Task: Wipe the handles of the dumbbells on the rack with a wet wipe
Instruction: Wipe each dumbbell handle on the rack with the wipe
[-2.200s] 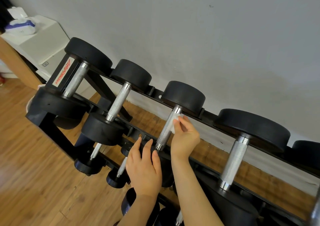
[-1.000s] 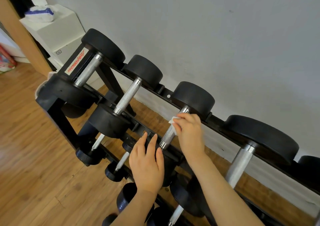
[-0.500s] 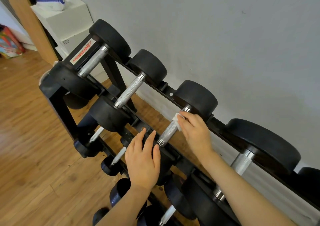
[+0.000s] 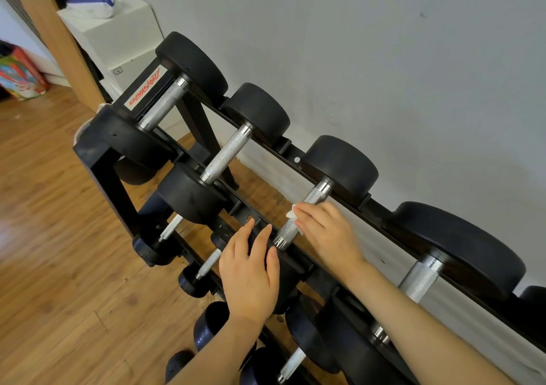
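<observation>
We count 4 dumbbells with bare handles on the top tier of the rack (image 4: 97,160). At frame centre our right hand (image 4: 328,232) pinches the wet wipe (image 4: 291,213) round the 3rd handle (image 4: 301,216). Our left hand (image 4: 251,269) lies flat, fingers straight, on its near weight.

The dumbbell handles (image 4: 227,154) were knurled bright metal, their heads (image 4: 339,164) matt black rubber, the floor (image 4: 53,251) glossy wood.
</observation>
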